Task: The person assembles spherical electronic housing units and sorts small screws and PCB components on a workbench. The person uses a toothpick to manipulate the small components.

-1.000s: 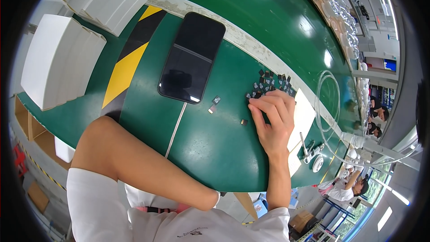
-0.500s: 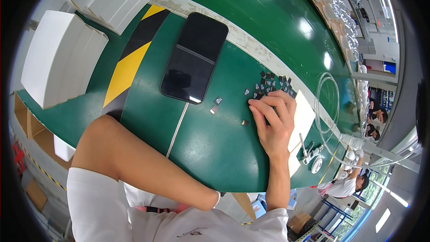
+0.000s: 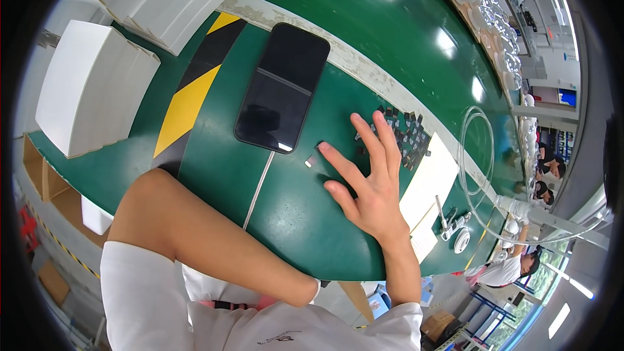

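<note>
My right hand [image 3: 376, 198] is spread over the green table, fingers apart, with nothing gripped. Its index fingertip rests on or just over a small dark chip-like card [image 3: 318, 147], mostly covered by the finger. Right beside that lies a small piece with a whitish end [image 3: 309, 162]. Beyond the other fingers, a loose pile of small black cards [image 3: 411, 140], like memory cards, is partly hidden by them. A black smartphone [image 3: 283, 88] lies flat to the left, a pale cable [image 3: 259, 190] running from its lower end. My left forearm crosses the near table edge; its hand is hidden.
White boxes [image 3: 88, 91] stand at the left, near yellow-and-black tape [image 3: 187, 101]. Pale paper [image 3: 432, 172], a metal tool [image 3: 447, 224], a white tape roll [image 3: 461, 242] and clear coiled tubing [image 3: 478, 149] lie to the right. Another person [image 3: 504, 270] is farther right.
My right hand has moved left from the card pile, and its bunched fingers have spread. The index finger now reaches the small dark card near the phone. The phone and my left arm stay put.
</note>
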